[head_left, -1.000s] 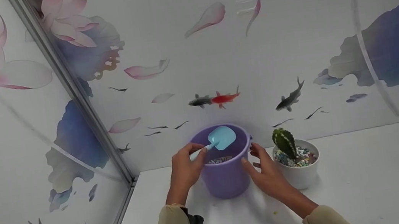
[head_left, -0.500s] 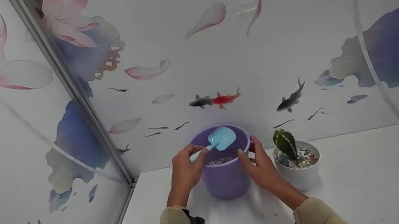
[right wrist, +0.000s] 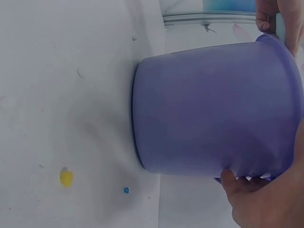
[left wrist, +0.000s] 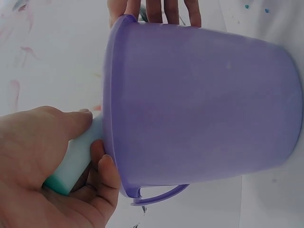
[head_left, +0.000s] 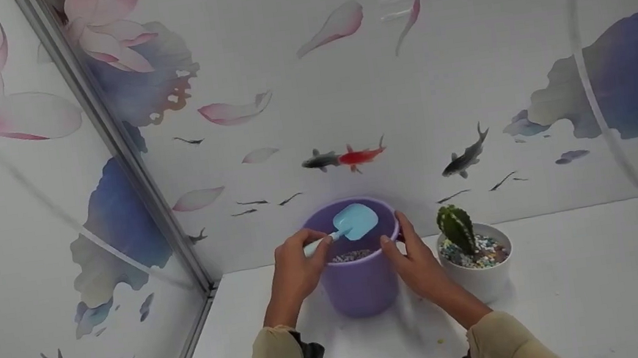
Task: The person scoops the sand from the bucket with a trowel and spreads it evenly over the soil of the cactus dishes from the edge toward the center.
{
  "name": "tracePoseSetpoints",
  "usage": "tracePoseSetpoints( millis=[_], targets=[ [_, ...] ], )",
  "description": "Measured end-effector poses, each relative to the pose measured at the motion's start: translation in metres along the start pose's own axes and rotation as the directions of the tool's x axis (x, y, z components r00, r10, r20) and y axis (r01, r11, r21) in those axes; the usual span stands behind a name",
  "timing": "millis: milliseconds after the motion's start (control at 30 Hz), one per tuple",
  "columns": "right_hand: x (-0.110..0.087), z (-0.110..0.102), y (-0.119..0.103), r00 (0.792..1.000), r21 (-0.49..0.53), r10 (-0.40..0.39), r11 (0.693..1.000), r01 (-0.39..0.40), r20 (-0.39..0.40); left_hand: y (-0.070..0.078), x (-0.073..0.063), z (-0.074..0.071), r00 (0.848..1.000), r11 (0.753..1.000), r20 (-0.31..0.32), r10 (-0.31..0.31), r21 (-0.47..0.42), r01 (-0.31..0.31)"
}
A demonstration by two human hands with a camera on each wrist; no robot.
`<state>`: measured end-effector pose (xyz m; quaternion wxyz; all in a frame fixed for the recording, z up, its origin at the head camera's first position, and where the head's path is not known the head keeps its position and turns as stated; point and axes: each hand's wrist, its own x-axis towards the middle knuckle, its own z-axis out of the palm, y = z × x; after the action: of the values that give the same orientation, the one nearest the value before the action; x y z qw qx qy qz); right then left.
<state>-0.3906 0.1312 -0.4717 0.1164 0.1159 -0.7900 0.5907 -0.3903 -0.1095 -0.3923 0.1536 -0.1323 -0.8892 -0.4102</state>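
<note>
two-handed: pinching blue scoop (head_left: 355, 221) with left hand (head_left: 297, 271), gripping purple bucket (head_left: 361, 289) with right hand (head_left: 424, 265); crowded by cactus pot (head_left: 485, 281) on right, wall (head_left: 345, 95) on far side.

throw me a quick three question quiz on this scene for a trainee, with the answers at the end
1. Multiple choice: what does the left hand hold? a) a brush b) a light-blue scoop c) a cup
2. Fill in the blank: in the head view, the white pot with the cactus stands to the ____ of the purple bucket.
3. True or false: the right hand holds the cactus.

Key:
1. b
2. right
3. False; it holds the purple bucket at the rim.
</note>
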Motion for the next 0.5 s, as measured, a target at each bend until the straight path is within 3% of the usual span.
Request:
tracePoseSetpoints(
  millis=[233,500],
  targets=[
    [-0.001,0.002,-0.003,1.0,0.005,-0.021,1.0,0.021,0.004,0.008,0.009,-0.008,0.996,0.996,0.047,-0.078,0.049,0.076],
    [-0.002,0.001,-0.001,1.0,0.038,-0.027,0.999,0.026,0.008,0.008,0.018,-0.004,0.994,0.992,0.007,-0.112,0.066,0.111]
  ],
)
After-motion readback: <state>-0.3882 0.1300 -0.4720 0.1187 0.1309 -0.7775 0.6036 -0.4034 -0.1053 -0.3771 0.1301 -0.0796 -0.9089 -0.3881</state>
